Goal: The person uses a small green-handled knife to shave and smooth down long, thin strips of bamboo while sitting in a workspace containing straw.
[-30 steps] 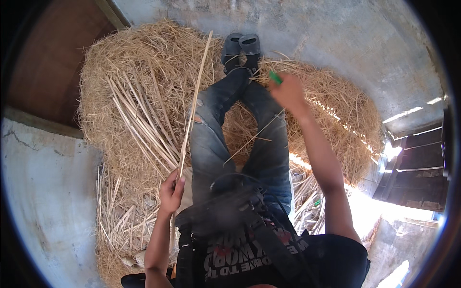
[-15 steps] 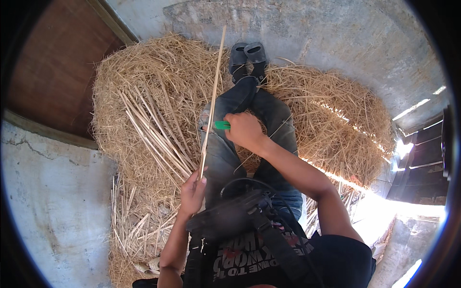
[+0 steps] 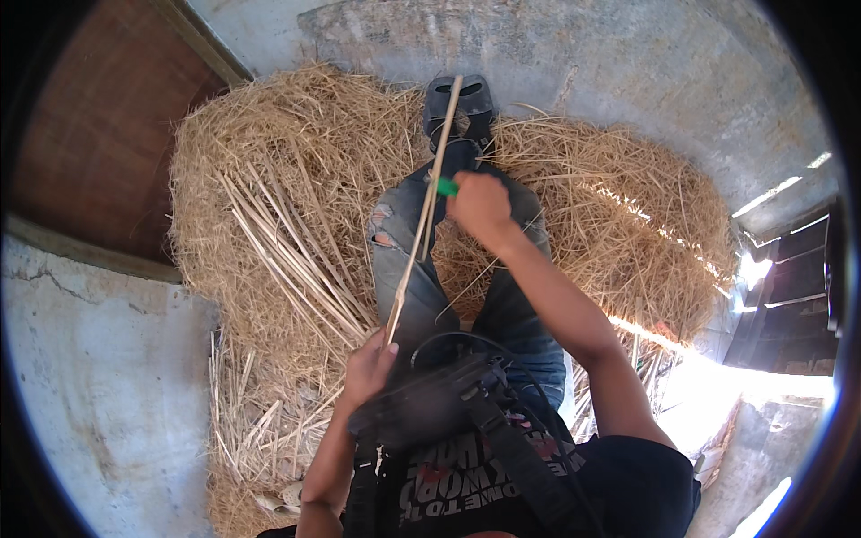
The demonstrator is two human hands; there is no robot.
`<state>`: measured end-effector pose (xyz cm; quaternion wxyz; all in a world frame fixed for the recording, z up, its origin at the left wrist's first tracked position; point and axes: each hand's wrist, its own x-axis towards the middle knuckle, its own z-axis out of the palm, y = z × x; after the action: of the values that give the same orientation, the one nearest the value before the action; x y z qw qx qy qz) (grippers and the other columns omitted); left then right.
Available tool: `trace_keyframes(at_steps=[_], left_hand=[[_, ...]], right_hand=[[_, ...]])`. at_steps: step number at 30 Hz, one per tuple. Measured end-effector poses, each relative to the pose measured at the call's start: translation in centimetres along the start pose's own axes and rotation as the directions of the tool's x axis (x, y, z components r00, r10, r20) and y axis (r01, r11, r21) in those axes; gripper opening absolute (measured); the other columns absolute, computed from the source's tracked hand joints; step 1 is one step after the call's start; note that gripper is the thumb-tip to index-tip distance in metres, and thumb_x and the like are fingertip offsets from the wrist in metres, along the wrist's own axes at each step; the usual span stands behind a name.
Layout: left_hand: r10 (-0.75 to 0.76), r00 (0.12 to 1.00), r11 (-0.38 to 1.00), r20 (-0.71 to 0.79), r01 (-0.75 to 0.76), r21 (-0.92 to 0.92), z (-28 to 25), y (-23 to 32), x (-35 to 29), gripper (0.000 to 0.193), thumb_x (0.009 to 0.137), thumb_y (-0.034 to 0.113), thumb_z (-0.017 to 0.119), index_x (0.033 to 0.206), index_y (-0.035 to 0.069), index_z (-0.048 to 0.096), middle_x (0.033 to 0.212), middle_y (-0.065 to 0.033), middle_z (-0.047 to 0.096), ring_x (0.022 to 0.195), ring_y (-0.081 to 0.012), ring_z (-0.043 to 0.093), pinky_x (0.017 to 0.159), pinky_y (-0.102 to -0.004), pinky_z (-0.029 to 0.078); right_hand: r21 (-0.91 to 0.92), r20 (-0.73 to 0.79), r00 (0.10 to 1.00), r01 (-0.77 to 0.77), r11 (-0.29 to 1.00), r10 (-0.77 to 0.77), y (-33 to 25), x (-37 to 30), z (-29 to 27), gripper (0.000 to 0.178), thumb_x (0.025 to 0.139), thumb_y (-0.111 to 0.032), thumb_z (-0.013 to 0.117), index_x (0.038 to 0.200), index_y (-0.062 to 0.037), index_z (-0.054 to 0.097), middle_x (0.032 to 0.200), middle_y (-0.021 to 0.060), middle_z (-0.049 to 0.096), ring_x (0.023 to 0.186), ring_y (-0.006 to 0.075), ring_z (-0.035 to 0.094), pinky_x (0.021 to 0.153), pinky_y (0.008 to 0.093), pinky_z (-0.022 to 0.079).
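A long pale bamboo strip (image 3: pixel 415 262) slants up and away over my legs, its far end in front of my shoes. Near its lower end, my left hand (image 3: pixel 369 366) is closed around it beside my left thigh. My right hand (image 3: pixel 482 211) is a fist around a green-handled tool (image 3: pixel 446 186), held against the strip above my knees. Whatever working part the tool has is hidden or too small to make out. Beside the strip's middle a thin sliver stands slightly apart. A loose bundle of similar strips (image 3: pixel 289 255) lies on the straw to the left.
Heaped straw (image 3: pixel 619 233) spreads on both sides of my legs. My dark shoes (image 3: pixel 460 94) rest near a grey wall (image 3: pixel 574 54). Short cut pieces (image 3: pixel 251 430) lie at lower left. A brown panel (image 3: pixel 108 134) stands far left; dark slats (image 3: pixel 780 305) let in sunlight at right.
My right hand and the green-handled tool have moved up and right along the strip. The strip's far end has swung right and lower. My left hand keeps hold, nearly in place.
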<state>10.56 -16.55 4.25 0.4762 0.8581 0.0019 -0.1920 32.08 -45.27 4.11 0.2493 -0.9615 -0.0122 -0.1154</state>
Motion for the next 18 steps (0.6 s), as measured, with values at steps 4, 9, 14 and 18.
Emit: trace_keyframes(at_steps=[4,9,14,18], left_hand=[[0.25,0.968,0.968,-0.001,-0.25,-0.01,0.1,-1.2,-0.6,0.041,0.104,0.021,0.06,0.141,0.003,0.059,0.098,-0.0197,0.072,0.088,-0.0235,0.072,0.083,-0.0321,0.054],[0.077,0.991,0.995,0.11,-0.083,0.054,-1.8,0.4,-0.8,0.04,0.103,0.02,0.059,0.14,0.003,0.06,0.081,-0.0186,0.07,0.067,-0.0293,0.069,0.071,-0.0369,0.055],[0.218,0.96,0.965,0.176,-0.239,0.105,-3.7,-2.0,-2.4,0.038,0.1,0.02,0.066,0.135,0.004,0.064,0.074,-0.0188,0.067,0.063,-0.0282,0.068,0.067,-0.0363,0.054],[0.131,0.991,0.986,0.032,-0.133,0.097,-3.4,-9.6,-7.0,0.037,0.097,0.02,0.07,0.13,0.004,0.067,0.065,-0.0172,0.064,0.055,-0.0271,0.066,0.059,-0.0368,0.053]], right_hand=[[-0.061,-0.044,0.992,-0.123,0.991,0.12,4.8,3.6,-1.5,0.017,0.08,-0.014,0.071,0.092,-0.0023,0.073,0.086,0.022,0.073,0.085,0.0427,0.072,0.076,0.052,0.059],[-0.041,-0.22,0.959,-0.189,0.981,0.176,7.6,4.8,-1.9,0.017,0.079,-0.016,0.071,0.087,-0.0008,0.07,0.084,0.023,0.071,0.084,0.0435,0.071,0.077,0.0537,0.058],[0.052,-0.25,0.885,-0.392,0.918,0.392,15.3,8.0,-2.6,0.022,0.081,-0.02,0.069,0.084,0.0015,0.073,0.083,0.0253,0.072,0.085,0.0446,0.071,0.079,0.0522,0.057],[0.024,-0.434,0.751,-0.542,0.84,0.497,26.0,8.3,-7.1,0.029,0.08,-0.027,0.07,0.078,0.002,0.072,0.075,0.024,0.07,0.074,0.0386,0.07,0.074,0.0467,0.055]])
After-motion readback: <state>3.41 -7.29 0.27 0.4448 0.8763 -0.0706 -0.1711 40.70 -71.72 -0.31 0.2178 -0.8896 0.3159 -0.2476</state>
